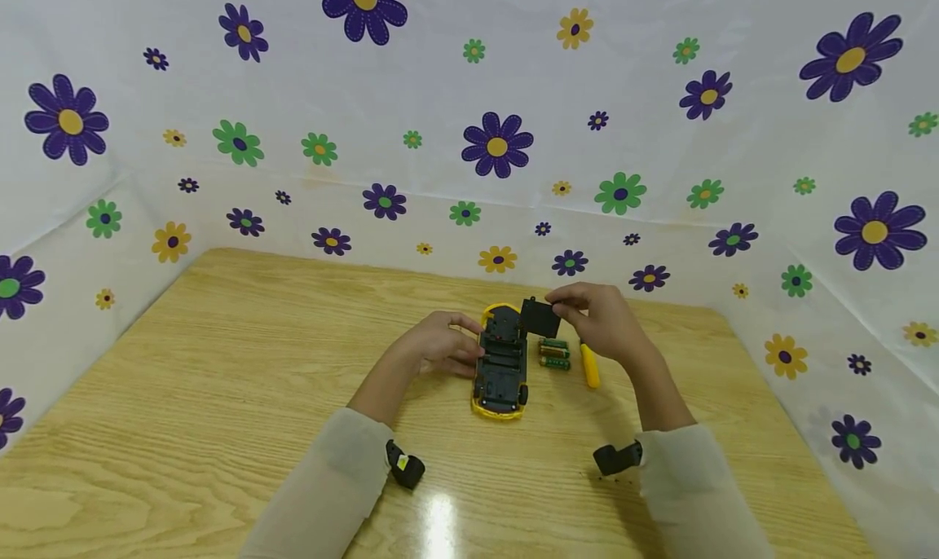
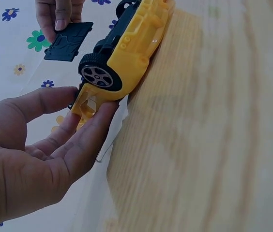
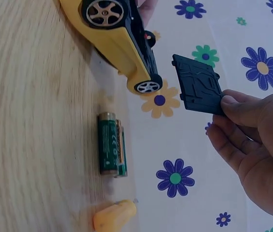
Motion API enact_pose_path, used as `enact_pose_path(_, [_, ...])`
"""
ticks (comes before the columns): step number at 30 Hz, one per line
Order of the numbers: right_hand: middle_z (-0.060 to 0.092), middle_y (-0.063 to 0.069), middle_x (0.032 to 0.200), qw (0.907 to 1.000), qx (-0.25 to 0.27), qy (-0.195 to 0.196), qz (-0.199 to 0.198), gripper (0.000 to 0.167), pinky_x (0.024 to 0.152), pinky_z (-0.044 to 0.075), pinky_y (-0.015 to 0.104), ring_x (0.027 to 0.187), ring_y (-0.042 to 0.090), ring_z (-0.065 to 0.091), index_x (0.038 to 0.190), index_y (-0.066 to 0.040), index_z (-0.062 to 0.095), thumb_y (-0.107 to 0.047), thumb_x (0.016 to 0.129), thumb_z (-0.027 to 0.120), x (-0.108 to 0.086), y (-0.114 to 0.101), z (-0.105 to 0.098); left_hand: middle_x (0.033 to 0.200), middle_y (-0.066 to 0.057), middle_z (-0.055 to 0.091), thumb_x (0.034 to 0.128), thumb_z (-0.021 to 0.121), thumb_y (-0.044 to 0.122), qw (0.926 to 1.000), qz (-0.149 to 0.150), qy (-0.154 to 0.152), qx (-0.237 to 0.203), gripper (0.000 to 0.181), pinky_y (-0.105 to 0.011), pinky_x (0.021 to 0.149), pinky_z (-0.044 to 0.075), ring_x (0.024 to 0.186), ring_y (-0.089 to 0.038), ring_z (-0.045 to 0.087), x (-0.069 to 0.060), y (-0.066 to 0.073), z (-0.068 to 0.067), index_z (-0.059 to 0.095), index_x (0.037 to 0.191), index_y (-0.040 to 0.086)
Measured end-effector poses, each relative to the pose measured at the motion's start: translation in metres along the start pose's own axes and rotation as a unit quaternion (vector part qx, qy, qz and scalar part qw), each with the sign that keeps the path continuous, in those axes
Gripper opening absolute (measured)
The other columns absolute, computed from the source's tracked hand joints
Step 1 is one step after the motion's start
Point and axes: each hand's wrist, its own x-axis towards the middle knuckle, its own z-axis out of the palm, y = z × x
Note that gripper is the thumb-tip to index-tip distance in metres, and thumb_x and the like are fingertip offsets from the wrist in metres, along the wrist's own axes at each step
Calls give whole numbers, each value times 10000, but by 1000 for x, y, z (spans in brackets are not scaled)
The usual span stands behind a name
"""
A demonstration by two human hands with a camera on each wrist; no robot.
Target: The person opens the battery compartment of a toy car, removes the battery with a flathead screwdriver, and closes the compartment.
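A yellow toy car (image 1: 500,363) lies upside down on the table, its black underside and battery compartment facing up. My left hand (image 1: 442,341) is at the car's left side; in the left wrist view its thumb and fingers (image 2: 95,140) hold the yellow body near a wheel (image 2: 99,76). Above the table, to the right of the car, my right hand (image 1: 603,319) pinches a thin black battery cover (image 1: 540,318) by its edge. In the right wrist view the cover (image 3: 198,85) shows moulded ridges and small tabs, apart from the car.
Several green-and-gold batteries (image 1: 554,363) lie side by side just right of the car. Farther right is a yellow handle (image 1: 590,367), likely a screwdriver's. The wooden table (image 1: 242,396) meets a flower-printed cloth (image 1: 411,168) at the back and sides.
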Motion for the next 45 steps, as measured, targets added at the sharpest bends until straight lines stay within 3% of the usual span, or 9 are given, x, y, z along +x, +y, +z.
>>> enact_pose_path(14, [748,88,1120,9990,306,-156,-285,185,829,610,435,952,237,721,1158,-55,762,-67,1008,655,-2,-10,19,1094,-226,650,969,623,-30,10000,-41,0,39,389,-475,836,623,929,-323,713,1,0,-1,561,1351,16])
enact_pose_path(31, [749,96,1140,9945,741,-728,-162,182,865,605,417,988,234,722,1148,-57,772,-61,989,682,-2,-18,33,1061,-219,652,957,620,-30,10000,-36,-21,43,396,-470,833,625,920,-311,710,1,1,0,564,1347,11])
enact_pose_path(45, [745,84,1136,9924,862,-877,-12,183,756,573,344,925,184,694,1146,-79,772,-56,998,666,-2,-16,40,1075,-237,670,946,628,-40,10000,-1,-38,36,410,-473,832,625,917,-311,721,1,0,0,561,1348,10])
